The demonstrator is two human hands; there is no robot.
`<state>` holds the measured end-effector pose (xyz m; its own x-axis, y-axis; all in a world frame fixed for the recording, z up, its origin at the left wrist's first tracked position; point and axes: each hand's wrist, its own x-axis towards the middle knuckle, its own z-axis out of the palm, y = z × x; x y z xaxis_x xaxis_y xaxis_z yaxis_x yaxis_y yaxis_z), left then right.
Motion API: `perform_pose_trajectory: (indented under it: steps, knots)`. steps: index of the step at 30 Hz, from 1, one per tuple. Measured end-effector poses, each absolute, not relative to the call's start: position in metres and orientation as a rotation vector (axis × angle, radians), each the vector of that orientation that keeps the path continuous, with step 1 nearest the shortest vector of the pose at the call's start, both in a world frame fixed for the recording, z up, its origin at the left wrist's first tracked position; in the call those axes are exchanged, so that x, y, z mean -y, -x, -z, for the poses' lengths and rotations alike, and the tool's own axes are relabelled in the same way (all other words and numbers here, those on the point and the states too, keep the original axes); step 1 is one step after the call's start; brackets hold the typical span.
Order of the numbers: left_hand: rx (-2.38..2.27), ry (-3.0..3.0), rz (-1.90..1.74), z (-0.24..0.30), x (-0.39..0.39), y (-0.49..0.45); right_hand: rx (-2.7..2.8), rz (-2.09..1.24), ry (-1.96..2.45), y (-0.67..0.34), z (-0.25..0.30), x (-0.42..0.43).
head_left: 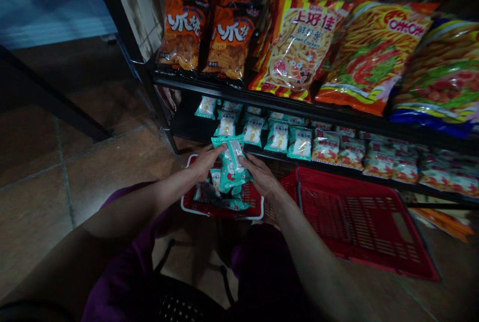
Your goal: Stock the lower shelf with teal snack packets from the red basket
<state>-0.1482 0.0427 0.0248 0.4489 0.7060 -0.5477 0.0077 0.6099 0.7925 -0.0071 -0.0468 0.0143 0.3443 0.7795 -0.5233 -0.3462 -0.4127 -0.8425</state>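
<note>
Between my two hands is a teal snack bag (pixel 232 165), its back seam and label facing up. My left hand (pixel 205 162) grips the bag's left edge with the thumb on top. On the other side, my right hand (pixel 260 175) holds the right edge, fingers partly hidden. Below the bag stands a red shopping basket (pixel 185 197) with a white rim, holding several more teal snack bags (pixel 232 204). Just beyond my hands, small teal bags (pixel 252 130) stand in rows on the lower shelf (pixel 187 122).
A second, larger red basket (pixel 366 222) lies on the tiled floor at right. Red-and-white snack bags (pixel 350 151) continue along the lower shelf. Above, the upper shelf carries orange bags (pixel 228 43), prawn crackers (pixel 297 48) and other big bags (pixel 374 58). A black shelf post (pixel 149 82) rises at left.
</note>
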Motion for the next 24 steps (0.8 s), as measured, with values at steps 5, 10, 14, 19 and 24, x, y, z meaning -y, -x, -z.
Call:
perform_pose_trajectory:
  steps: [5, 10, 14, 19, 24]
  knots:
    - [-1.034, -0.846, -0.527, -0.0240, -0.0419, 0.1489, 0.434, -1.320, 1.524, 0.0083, -0.0171, 0.0463]
    - [-1.006, -0.840, -0.555, -0.0241, -0.0414, 0.1486, 0.418, -1.305, 1.525, 0.0078, -0.0144, 0.0465]
    - [-0.998, -0.855, -0.572, -0.0200, -0.0419, 0.1482, 0.405, -1.273, 1.550, 0.0076, -0.0122, 0.0468]
    - [-0.986, -0.858, -0.576, -0.0167, -0.0427, 0.1482, 0.496, -1.253, 1.557, 0.0070, -0.0115, 0.0470]
    - [-1.027, -0.863, -0.562, -0.0170, -0.0440, 0.1498, 0.601, -1.281, 1.519, 0.0057, -0.0125, 0.0468]
